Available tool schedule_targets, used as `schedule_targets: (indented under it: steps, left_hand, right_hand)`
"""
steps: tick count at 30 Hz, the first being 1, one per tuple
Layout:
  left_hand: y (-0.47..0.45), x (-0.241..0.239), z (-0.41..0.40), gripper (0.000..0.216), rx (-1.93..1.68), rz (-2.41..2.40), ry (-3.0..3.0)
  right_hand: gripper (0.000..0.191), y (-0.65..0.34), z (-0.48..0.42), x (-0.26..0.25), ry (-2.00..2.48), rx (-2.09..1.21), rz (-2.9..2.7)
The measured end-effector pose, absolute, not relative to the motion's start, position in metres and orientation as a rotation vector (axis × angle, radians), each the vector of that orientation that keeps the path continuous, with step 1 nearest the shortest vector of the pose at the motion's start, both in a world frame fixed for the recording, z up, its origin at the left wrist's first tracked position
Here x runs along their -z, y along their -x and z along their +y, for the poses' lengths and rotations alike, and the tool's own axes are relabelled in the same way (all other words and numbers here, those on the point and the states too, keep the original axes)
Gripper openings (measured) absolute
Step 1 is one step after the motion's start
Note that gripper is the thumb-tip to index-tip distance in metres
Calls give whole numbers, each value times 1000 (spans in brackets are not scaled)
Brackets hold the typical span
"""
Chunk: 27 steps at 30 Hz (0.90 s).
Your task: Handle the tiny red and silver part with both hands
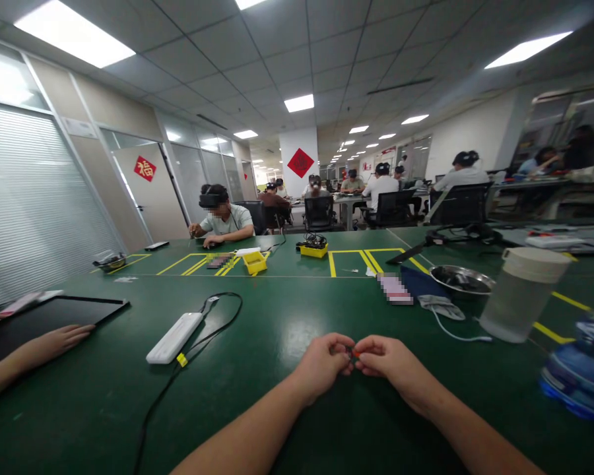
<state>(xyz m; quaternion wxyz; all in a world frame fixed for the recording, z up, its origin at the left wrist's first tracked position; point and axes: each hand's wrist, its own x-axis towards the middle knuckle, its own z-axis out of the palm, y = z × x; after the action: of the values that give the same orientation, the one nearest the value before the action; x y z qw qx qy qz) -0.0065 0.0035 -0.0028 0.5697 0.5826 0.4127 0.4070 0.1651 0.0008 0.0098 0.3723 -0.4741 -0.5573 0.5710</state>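
Both of my hands meet in front of me, low over the green table (257,396). My left hand (325,361) pinches a small dark piece (350,353) between thumb and fingertips. Facing it, my right hand (380,356) is closed on a small red-orange piece (356,354). The two pieces are close together or touching; which of these I cannot tell. They are too small and too covered by fingers to name their kind.
Left of my arms lie a white power bank (175,338) and a black cable (151,402). A co-worker's hand (62,343) rests on a black tray (79,307). To the right stand a steel bowl (462,280), a frosted jug (517,303) and a blue water bottle (581,369).
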Motion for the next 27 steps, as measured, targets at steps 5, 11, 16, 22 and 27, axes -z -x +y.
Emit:
schedule_targets:
  steps: [5, 11, 16, 22, 27]
  left_hand:
    - [6, 3, 4, 29, -942, 975, -1291]
    - [8, 7, 5, 29, -924, 972, -1366]
    - [8, 6, 5, 31, -933, 975, -1329]
    - [8, 0, 1, 30, -919, 933, -1304]
    - [8, -1, 0, 28, -930, 952, -1352]
  right_hand:
    - [18, -165, 0, -13, 1225, -1479, -1461]
    - [18, -163, -4, -19, 1237, -1446, -1472]
    - [18, -163, -4, -18, 1234, -1451, -1472]
    - [17, -166, -3, -15, 1196, -1450, -1512]
    - [16, -166, -3, -16, 1176, -1462, -1511]
